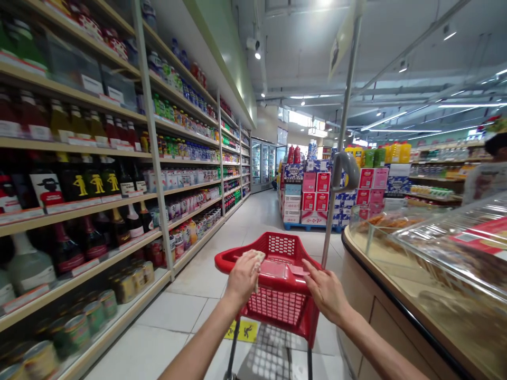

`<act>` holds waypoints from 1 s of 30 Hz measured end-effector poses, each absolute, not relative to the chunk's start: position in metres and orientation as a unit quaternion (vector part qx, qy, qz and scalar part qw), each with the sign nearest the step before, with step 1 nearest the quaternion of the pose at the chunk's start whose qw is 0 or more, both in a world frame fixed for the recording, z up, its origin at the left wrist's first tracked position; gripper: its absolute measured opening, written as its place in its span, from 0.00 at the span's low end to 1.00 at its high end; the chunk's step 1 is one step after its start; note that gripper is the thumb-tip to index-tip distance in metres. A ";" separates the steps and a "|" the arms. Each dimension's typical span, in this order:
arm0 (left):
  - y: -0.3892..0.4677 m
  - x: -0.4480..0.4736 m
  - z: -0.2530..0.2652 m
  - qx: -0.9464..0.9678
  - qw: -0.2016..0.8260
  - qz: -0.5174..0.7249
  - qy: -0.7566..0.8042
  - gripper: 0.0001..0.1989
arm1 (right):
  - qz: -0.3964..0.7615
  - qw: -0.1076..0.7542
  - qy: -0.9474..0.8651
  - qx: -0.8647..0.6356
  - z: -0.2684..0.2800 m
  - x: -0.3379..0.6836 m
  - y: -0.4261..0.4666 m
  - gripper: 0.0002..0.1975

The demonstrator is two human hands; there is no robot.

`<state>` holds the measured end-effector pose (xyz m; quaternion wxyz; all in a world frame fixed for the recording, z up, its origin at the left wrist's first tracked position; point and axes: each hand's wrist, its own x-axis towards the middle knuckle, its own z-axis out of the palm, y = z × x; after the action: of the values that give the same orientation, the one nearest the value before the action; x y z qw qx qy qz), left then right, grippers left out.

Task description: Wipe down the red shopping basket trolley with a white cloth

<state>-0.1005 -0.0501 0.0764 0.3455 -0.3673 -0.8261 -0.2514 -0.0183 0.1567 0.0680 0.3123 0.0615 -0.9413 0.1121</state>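
Ceiling lights (467, 106), latticed shadow (266, 354), blurred edges

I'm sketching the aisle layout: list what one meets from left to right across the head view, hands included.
Shelves of bottles and cans → left hand with a pale crumpled cloth → right hand → glass-sided food counter.

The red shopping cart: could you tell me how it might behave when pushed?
The cart is probably light for its size, given its openwork basket. The basket is likely stiff, holding its flared shape. Its glossy handle may feel slippery.
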 end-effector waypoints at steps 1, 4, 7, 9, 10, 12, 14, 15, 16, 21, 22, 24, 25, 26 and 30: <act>-0.043 -0.097 0.076 -0.396 0.341 -0.245 -0.817 0.16 | 0.110 0.310 -0.942 0.059 0.071 -0.020 0.153 0.23; -0.023 -0.086 0.075 -0.498 0.322 -0.220 -0.774 0.16 | 0.129 0.324 -0.936 0.041 0.075 -0.023 0.146 0.23; -0.038 -0.095 0.074 -0.496 0.344 -0.214 -0.768 0.15 | 0.162 0.344 -0.924 0.043 0.073 -0.022 0.145 0.24; -0.054 -0.105 0.073 -0.406 0.389 -0.241 -0.791 0.15 | 0.164 0.353 -0.919 0.056 0.071 -0.020 0.146 0.24; -0.058 -0.107 0.072 -0.371 0.404 -0.251 -0.798 0.15 | 0.163 0.353 -0.920 0.057 0.071 -0.019 0.146 0.24; -0.052 -0.105 0.070 -0.373 0.406 -0.251 -0.796 0.15 | 0.167 0.344 -0.923 0.048 0.072 -0.019 0.144 0.25; -0.036 -0.098 0.068 -0.461 0.377 -0.231 -0.769 0.15 | 0.172 0.331 -0.926 0.050 0.073 -0.020 0.143 0.25; -0.031 -0.096 0.067 -0.493 0.366 -0.225 -0.757 0.15 | 0.173 0.326 -0.928 0.054 0.073 -0.020 0.143 0.25; -0.030 -0.096 0.066 -0.506 0.361 -0.222 -0.751 0.15 | 0.172 0.322 -0.929 0.058 0.073 -0.021 0.143 0.25; -0.061 -0.114 0.056 -0.344 0.427 -0.266 -0.793 0.15 | 0.172 0.325 -0.929 0.036 0.070 -0.020 0.147 0.27; -0.062 -0.116 0.054 -0.311 0.442 -0.273 -0.796 0.15 | 0.173 0.328 -0.928 0.031 0.070 -0.019 0.148 0.27; -0.055 -0.112 0.051 -0.323 0.449 -0.265 -0.790 0.14 | 0.176 0.331 -0.927 0.031 0.069 -0.019 0.149 0.26; -0.051 -0.110 0.051 -0.364 0.440 -0.251 -0.781 0.14 | 0.176 0.331 -0.926 0.034 0.069 -0.018 0.150 0.26; -0.048 -0.107 0.052 -0.414 0.428 -0.233 -0.769 0.14 | 0.176 0.330 -0.927 0.038 0.069 -0.018 0.151 0.26; -0.066 -0.111 0.060 -0.456 0.410 -0.208 -0.762 0.14 | 0.163 0.329 -0.929 0.037 0.066 -0.016 0.162 0.25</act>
<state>-0.1111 -0.0659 0.0605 0.4101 -0.4558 -0.7622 -0.2075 -0.0159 0.1619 0.0663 0.3290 0.0366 -0.9295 0.1628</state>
